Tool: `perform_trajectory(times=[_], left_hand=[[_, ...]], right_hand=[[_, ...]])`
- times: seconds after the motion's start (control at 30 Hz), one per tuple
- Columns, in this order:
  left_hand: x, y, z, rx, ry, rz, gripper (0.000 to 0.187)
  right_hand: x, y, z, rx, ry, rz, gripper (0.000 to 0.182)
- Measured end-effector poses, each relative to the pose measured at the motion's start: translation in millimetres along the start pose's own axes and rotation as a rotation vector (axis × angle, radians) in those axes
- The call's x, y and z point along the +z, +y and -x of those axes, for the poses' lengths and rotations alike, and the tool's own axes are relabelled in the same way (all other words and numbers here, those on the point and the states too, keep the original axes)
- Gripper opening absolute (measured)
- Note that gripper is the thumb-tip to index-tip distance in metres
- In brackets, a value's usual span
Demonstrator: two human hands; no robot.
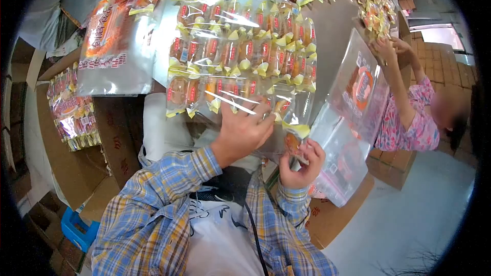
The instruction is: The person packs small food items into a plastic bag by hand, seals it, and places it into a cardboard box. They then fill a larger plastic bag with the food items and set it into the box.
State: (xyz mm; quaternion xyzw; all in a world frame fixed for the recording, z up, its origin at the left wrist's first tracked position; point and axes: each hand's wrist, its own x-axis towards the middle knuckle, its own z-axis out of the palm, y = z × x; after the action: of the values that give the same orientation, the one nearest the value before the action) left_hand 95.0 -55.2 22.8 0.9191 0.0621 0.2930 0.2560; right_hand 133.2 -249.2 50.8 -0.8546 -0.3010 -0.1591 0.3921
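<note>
A large clear bag (pixel 240 56) lies on the metal table, filled with rows of small wrapped cakes in yellow-edged packets. My left hand (pixel 241 132) rests on the near part of this bag, its fingers bent over the plastic near the lowest row. To its right, my right hand (pixel 303 163) pinches a single wrapped cake (pixel 292 144) at the bag's near right corner. Whether this packet is inside the bag's mouth I cannot tell. Printed empty bags (pixel 353 97) lie just right of my right hand.
More printed bags (pixel 110 41) lie at the left of the table (pixel 327 36). Loose wrapped cakes (pixel 376 0) are heaped along the far edge. A co-worker (pixel 409 107) reaches in from the right. Cardboard boxes (pixel 120 138) and a blue stool (pixel 79 230) stand at the left.
</note>
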Motion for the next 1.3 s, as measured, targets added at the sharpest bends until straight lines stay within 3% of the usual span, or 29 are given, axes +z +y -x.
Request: perform_trajectory(times=[0.07,0.17,0.2,0.3,0.33,0.43,0.67,0.87,0.97,1.07,1.3], left_hand=[[-3,1,-2,-0.006,0.001,0.025,0.022],[-4,5,-3,-0.039,-0.012,0.039,0.02],[-3,6,-3,-0.034,-0.007,0.026,0.02],[-1,5,1,0.027,0.003,0.03,0.02],[-1,5,2,0.053,0.005,0.036,0.02],[1,5,0,0.107,0.003,0.067,0.014],[-17,9,-9,-0.004,-0.08,-0.012,0.034],[-16,-2,2,0.013,-0.186,-0.057,0.045],[-16,2,-3,-0.006,-0.074,-0.046,0.043],[-8,1,0,0.01,-0.052,-0.038,0.037],[4,5,-4,-0.031,-0.062,-0.138,0.041]], right_hand=[[-11,12,8,-0.234,-0.053,0.081,0.041],[-10,6,17,-0.134,-0.151,0.103,0.04],[-8,1,9,-0.075,-0.205,0.153,0.048],[10,2,5,0.077,-0.093,0.174,0.052],[12,-1,4,0.19,-0.169,0.109,0.059],[25,-6,-10,0.014,-0.23,0.063,0.062],[31,-10,-20,0.033,-0.31,0.278,0.061],[50,-5,-17,-0.045,-0.261,0.22,0.062],[60,-2,-13,0.099,-0.176,0.051,0.06],[62,7,-23,0.017,-0.211,0.245,0.058],[75,16,-24,0.03,-0.082,0.186,0.051]])
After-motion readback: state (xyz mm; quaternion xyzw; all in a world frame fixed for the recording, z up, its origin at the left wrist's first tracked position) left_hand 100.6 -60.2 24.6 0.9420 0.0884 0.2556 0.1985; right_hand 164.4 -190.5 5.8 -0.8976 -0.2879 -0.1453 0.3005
